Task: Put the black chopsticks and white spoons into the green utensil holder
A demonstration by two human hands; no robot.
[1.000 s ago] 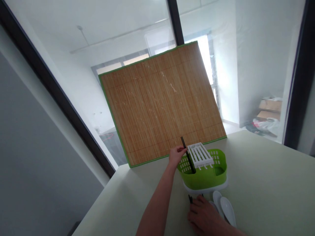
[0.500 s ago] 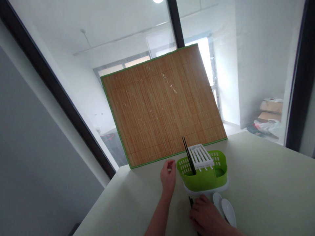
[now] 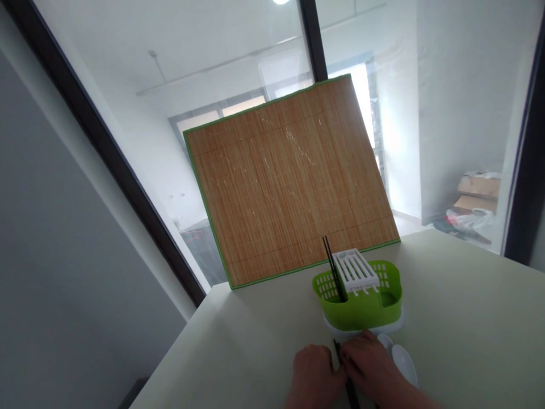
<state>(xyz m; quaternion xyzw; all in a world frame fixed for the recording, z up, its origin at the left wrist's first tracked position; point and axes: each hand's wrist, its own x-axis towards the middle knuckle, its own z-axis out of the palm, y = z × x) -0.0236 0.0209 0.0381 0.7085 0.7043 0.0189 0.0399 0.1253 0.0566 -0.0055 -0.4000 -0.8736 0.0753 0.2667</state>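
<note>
Black chopsticks lie on the white table at the bottom, between my two hands. My left hand is closed, its thumb side against them. Curled over them from the right, my right hand has its fingertips on the chopsticks. Two white spoons rest just right of my right hand, partly covered by it. Behind the hands stands a green basket on a white base, with a white slotted rack at its top and two dark chopsticks upright in its left part.
A bamboo mat with green edging leans against the glass at the back of the white table. Beyond the glass at the right are cardboard boxes and a plastic bag.
My left hand has come down from beside the basket to the chopsticks near my right hand. My right hand has shifted slightly, and the view has moved a little.
</note>
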